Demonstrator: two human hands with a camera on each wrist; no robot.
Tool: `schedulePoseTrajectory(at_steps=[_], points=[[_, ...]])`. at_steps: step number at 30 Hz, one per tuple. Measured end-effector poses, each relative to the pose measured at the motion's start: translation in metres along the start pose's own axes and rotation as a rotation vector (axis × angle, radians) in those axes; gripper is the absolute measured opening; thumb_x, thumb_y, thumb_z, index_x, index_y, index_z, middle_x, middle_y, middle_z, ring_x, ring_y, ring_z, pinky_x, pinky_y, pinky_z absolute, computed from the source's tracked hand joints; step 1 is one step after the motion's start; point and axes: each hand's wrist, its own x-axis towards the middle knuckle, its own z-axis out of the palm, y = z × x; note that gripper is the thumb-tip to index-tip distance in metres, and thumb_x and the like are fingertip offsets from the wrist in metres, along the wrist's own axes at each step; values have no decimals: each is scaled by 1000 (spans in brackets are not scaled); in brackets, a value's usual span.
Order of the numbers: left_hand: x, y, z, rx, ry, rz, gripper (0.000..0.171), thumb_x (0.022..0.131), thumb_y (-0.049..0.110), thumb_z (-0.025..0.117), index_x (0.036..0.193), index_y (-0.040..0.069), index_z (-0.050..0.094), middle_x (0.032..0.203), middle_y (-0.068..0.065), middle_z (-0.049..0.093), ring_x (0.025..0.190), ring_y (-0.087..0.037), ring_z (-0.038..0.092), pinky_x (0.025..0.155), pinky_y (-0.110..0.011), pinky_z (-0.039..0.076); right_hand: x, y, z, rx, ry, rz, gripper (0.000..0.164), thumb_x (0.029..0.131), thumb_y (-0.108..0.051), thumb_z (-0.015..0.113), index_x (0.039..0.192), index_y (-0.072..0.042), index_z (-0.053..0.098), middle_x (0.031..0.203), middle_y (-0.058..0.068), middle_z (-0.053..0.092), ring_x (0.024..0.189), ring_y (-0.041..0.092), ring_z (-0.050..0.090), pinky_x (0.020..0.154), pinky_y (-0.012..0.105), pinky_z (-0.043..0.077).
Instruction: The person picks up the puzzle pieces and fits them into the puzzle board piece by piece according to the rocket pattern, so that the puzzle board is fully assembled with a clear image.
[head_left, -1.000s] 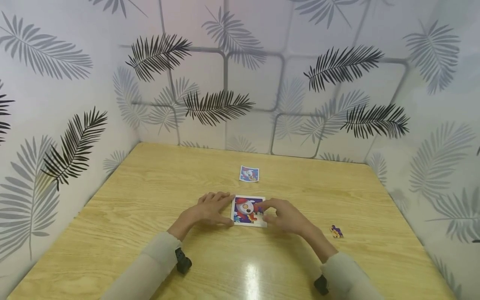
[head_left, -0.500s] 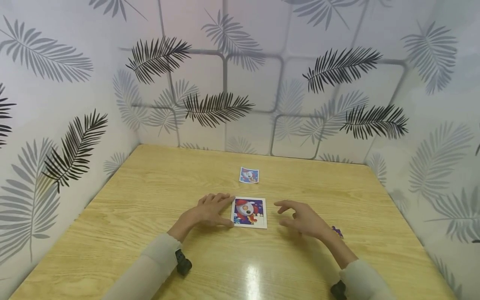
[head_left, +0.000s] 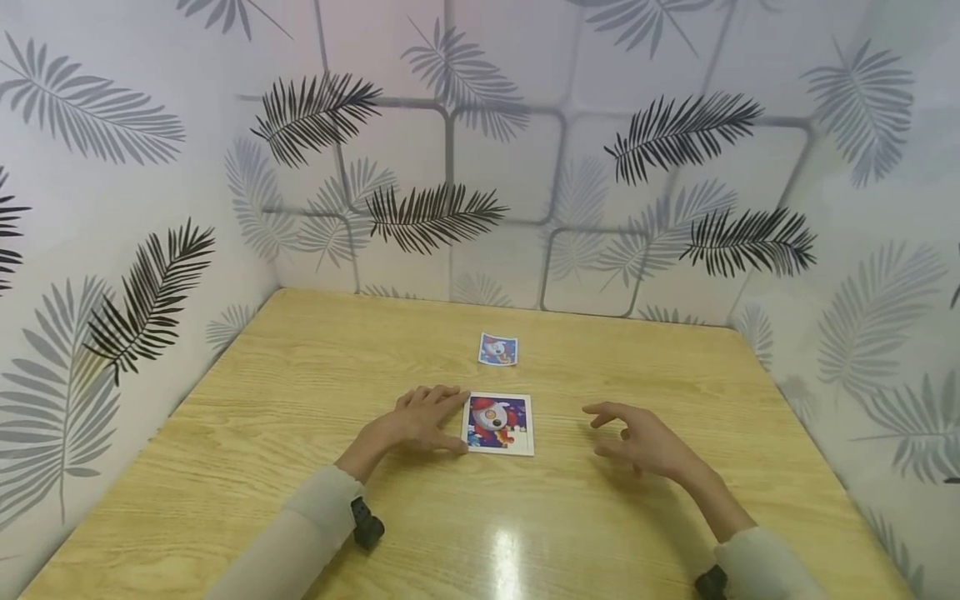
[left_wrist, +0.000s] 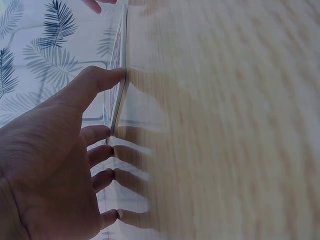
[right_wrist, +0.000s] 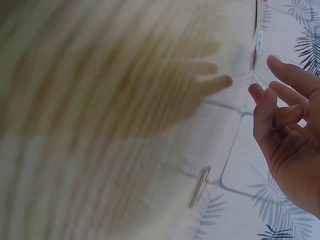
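Observation:
A square jigsaw puzzle board [head_left: 498,425] with a white frame and a cartoon rocket-like picture lies on the table. A pale gap shows at its lower right. My left hand [head_left: 426,422] rests at its left edge, thumb at the near corner and index finger at the far corner. In the left wrist view the thumb [left_wrist: 102,80] touches the board's edge, the other fingers spread on the table. To the right of the board my right hand [head_left: 645,442] hovers with loosely bent fingers, holding nothing. A loose puzzle piece [right_wrist: 200,187] shows edge-on in the right wrist view; the right arm hides it in the head view.
Behind the board lies a small picture card [head_left: 498,350] with a similar design and a slightly lifted edge. The wood-grain table [head_left: 337,342] meets leaf-patterned walls [head_left: 510,150] at the back and sides.
My right hand has left the board's lower right area and moved right, over the loose puzzle piece, which is now covered in the head view. The left hand has stayed in place.

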Motion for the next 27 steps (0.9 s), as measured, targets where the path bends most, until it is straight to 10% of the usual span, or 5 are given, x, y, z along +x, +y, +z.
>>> schedulePoseTrajectory(at_steps=[27], points=[[2, -6, 4, -17, 12, 13, 91, 94, 49, 72, 166, 15, 28, 169, -12, 27, 151, -43, 22, 122, -65, 11, -54, 35, -40, 10, 8, 138, 56, 89, 4, 69, 143, 2, 56, 138, 28, 57, 44, 4, 41, 42, 20, 40]])
